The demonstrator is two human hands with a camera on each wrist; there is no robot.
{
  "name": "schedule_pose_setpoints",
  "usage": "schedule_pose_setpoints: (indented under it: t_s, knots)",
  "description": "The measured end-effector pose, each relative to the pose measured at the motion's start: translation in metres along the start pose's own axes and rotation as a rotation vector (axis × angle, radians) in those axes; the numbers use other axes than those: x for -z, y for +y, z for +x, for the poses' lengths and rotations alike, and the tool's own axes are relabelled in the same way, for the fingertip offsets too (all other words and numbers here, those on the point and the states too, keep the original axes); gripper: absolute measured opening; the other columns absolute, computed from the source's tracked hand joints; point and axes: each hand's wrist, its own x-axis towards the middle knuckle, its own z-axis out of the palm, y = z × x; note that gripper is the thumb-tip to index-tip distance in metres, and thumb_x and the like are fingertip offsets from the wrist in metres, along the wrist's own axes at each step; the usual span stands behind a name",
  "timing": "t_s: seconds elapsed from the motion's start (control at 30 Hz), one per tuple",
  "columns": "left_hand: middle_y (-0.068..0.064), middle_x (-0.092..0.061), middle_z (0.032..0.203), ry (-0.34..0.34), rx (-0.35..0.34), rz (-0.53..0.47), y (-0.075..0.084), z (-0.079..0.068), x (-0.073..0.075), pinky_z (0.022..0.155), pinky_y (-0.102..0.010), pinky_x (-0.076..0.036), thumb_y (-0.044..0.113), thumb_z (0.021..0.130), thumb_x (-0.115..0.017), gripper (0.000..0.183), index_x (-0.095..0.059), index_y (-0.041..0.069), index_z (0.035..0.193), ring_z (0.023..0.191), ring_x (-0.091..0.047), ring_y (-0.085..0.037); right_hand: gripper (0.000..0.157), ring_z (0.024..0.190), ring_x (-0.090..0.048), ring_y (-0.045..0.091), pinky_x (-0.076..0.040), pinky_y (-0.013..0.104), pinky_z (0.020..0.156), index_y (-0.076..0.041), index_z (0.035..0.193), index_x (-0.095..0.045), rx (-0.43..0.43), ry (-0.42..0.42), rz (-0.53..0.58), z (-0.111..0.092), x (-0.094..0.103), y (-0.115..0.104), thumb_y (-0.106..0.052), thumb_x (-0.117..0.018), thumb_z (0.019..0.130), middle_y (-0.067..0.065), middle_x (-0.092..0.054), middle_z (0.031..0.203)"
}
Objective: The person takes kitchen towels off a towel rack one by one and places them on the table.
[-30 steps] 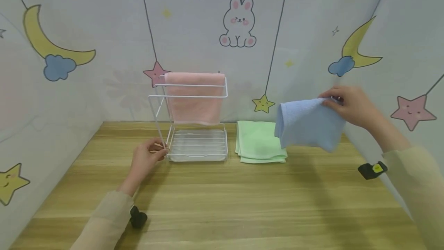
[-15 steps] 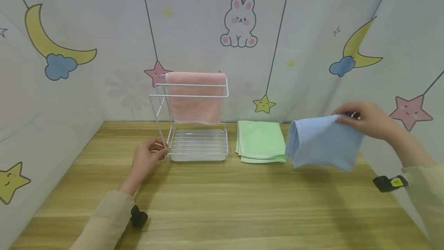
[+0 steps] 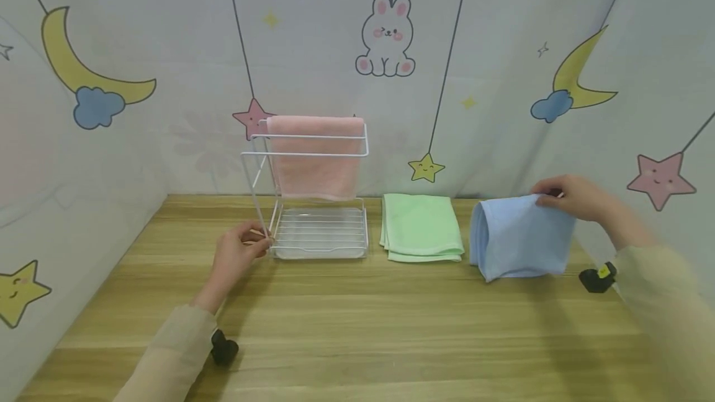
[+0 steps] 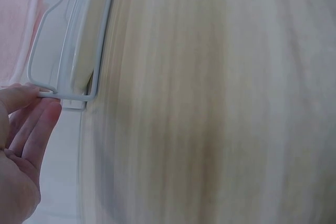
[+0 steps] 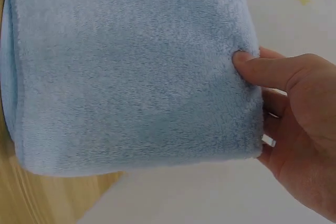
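My left hand (image 3: 237, 250) pinches the lower front corner of a white wire towel rack (image 3: 304, 154), with thumb and fingertips round the wire in the left wrist view. Over the rack's rear bar hangs a pink towel (image 3: 315, 169). On the right, my right hand (image 3: 575, 200) pinches the top edge of a folded blue towel (image 3: 525, 237), thumb on the near face. The towel hangs down with its lower edge close to the table, and its fuzzy face fills much of the right wrist view. Between rack and blue towel lies a folded green towel (image 3: 421, 228).
A clear tray (image 3: 321, 253) sits in the rack's base under the wire shelf. The wooden table (image 3: 346, 334) meets a patterned white backdrop (image 3: 313, 48) behind and at both sides. Black wrist devices are strapped at both sleeves.
My right hand has lowered the blue towel and carried it right, away from over the green towel's edge. The left hand keeps its pinch on the rack.
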Motion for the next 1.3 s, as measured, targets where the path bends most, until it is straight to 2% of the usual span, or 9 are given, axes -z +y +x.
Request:
schedule_pose_setpoints:
  t_s: [0.17, 0.3, 0.53, 0.9, 1.3]
  knots:
    - [-0.032, -0.07, 0.101, 0.006, -0.004, 0.002, -0.001, 0.0, 0.001, 0.067, -0.018, -0.063, -0.003, 0.087, -0.07, 0.02, -0.063, -0.01, 0.104, 0.074, -0.065, 0.007, 0.02, 0.097, -0.065, 0.037, -0.056, 0.054, 0.084, -0.001, 0.11, -0.072, -0.009, 0.063, 0.035, 0.026, -0.023, 0.014, -0.008, -0.065, 0.093, 0.023, -0.072, 0.109]
    - [-0.032, -0.071, 0.1, 0.009, -0.006, 0.0, -0.002, 0.0, 0.001, 0.067, -0.019, -0.063, -0.003, 0.087, -0.071, 0.019, -0.064, -0.009, 0.103, 0.074, -0.065, 0.007, 0.02, 0.1, -0.064, 0.042, -0.054, 0.058, 0.085, 0.002, 0.109, -0.071, -0.034, 0.087, 0.069, 0.042, -0.035, 0.02, -0.006, -0.065, 0.092, 0.027, -0.07, 0.11]
    - [-0.031, -0.071, 0.1, 0.018, -0.007, -0.002, -0.003, 0.002, 0.002, 0.067, -0.019, -0.064, -0.002, 0.086, -0.072, 0.02, -0.064, -0.009, 0.104, 0.073, -0.065, 0.007, 0.018, 0.102, -0.063, 0.045, -0.052, 0.06, 0.089, 0.005, 0.106, -0.07, -0.028, 0.137, 0.112, 0.056, -0.047, 0.02, -0.001, -0.063, 0.091, 0.03, -0.069, 0.108]
    - [-0.032, -0.071, 0.101, 0.016, -0.014, -0.001, -0.001, 0.001, 0.001, 0.067, -0.019, -0.064, -0.002, 0.087, -0.071, 0.021, -0.063, -0.01, 0.104, 0.075, -0.069, -0.003, 0.018, 0.106, -0.061, 0.048, -0.049, 0.063, 0.093, 0.003, 0.107, -0.07, -0.064, 0.144, 0.117, 0.063, -0.058, 0.022, -0.002, -0.063, 0.092, 0.03, -0.067, 0.113]
    - [-0.033, -0.07, 0.1, 0.015, -0.003, 0.003, -0.003, 0.001, -0.001, 0.067, -0.019, -0.063, -0.005, 0.086, -0.07, 0.02, -0.062, -0.012, 0.104, 0.073, -0.066, 0.006, 0.017, 0.104, -0.063, 0.046, -0.049, 0.063, 0.091, -0.002, 0.106, -0.073, -0.059, 0.166, 0.072, 0.063, -0.063, 0.022, -0.003, -0.064, 0.091, 0.026, -0.07, 0.111]
